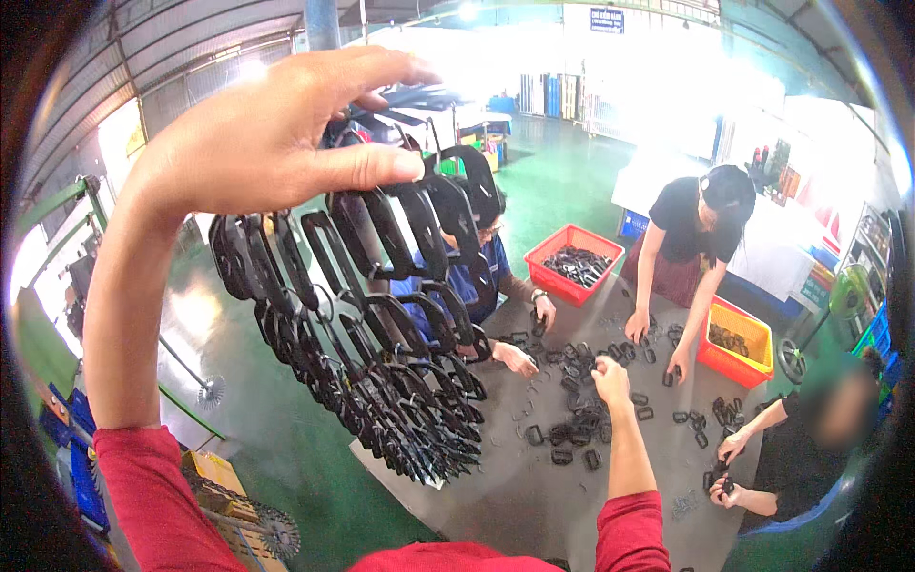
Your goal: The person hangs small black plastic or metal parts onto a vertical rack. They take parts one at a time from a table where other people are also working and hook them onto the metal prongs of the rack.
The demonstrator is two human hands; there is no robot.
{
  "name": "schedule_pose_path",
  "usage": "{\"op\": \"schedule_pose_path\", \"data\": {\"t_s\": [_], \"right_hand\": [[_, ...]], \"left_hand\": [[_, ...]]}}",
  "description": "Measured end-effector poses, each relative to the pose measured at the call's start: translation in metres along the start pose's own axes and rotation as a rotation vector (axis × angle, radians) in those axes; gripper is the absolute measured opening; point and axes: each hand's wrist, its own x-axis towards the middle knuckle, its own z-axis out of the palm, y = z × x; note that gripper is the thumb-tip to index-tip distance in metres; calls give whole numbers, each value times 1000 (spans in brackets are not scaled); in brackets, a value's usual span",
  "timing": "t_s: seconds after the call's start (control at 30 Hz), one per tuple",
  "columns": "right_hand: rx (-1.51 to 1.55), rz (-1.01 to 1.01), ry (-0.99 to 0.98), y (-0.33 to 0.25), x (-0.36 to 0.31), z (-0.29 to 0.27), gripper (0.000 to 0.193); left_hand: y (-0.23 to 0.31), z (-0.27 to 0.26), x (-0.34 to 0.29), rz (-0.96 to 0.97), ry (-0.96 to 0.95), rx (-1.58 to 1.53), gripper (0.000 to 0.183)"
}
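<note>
Head view: the person's raised left hand (276, 133) is gripping the top of a long bunch of black loop-shaped pieces (381, 362), which is hanging below it, narrowing toward the table (486, 505). Farther down, the right hand (612, 381) is hovering over or touching loose black pieces (572, 434) scattered across the table; its fingers are curling, but whether they are holding anything I cannot tell. At the right, a dark-topped co-worker (810, 467) is handling black pieces with both hands. Behind the bunch, a co-worker in blue (496, 257) is reaching in. Across the table, another co-worker (681, 219) is leaning over, both hands reaching pieces, between a red basket (558, 283) and a yellow basket (743, 319), each holding pieces. Beyond, green floor (543, 157) is stretching away.
</note>
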Motion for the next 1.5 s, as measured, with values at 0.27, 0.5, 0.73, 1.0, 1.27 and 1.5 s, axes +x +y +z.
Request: {"op": "schedule_pose_path", "data": {"t_s": [0.27, 0.5, 0.73, 1.0, 1.27, 1.5], "right_hand": [[975, -824, -85, -301, -26, -143, 23], [986, -754, -263, -370, -50, -185, 26], [889, -697, -209, -381, -50, -183, 19], [1031, -696, -130, -370, -55, -185, 17], [1064, -784, -123, -365, -57, -195, 16], [1086, -763, 24, -344, -44, -200, 23]], "left_hand": [[-4, 9, -1, 180, 46, 120, 42], [7, 5, 0, 124, 50, 138, 40], [1, 10, -6, 182, 122, 172, 35], [11, 14, 7, 286, 179, 130, 32], [26, -7, 4, 309, 49, 86, 37], [40, 0, -4, 295, 160, 226, 40]]}}
